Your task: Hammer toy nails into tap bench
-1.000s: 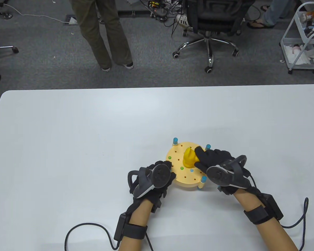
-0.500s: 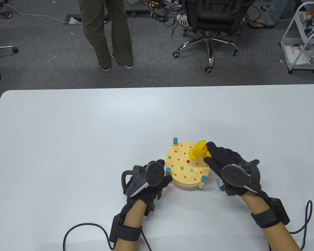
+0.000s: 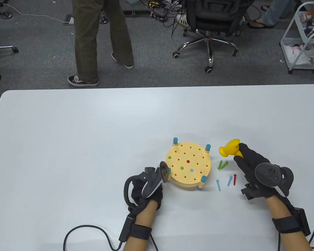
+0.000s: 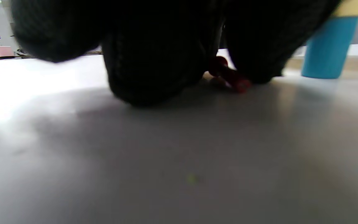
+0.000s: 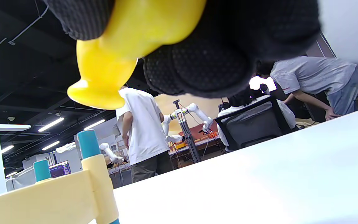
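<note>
The round yellow tap bench [image 3: 196,157] stands on blue-capped legs, with green, red and blue nail heads sunk in its top. My right hand [image 3: 244,157] grips the yellow toy hammer [image 3: 229,148] just right of the bench, head pointing left; the right wrist view shows the hammer [image 5: 120,46] inside curled fingers, above the bench's edge [image 5: 42,199]. My left hand [image 3: 146,188] lies on its side at the bench's left rim. In the left wrist view its fingertips [image 4: 154,81] press on the table around a red nail [image 4: 230,76], beside a blue bench leg [image 4: 326,46].
Loose nails lie on the white table [image 3: 68,143] right of the bench: two green [image 3: 222,165], two blue [image 3: 229,181] and one red [image 3: 235,179]. Beyond the far edge are a walking person's legs [image 3: 86,52], an office chair [image 3: 209,31] and a cart [image 3: 303,39].
My right hand carried the hammer from over the bench to its right side, uncovering the loose nails. My left hand drew back from the rim and rolled onto its side.
</note>
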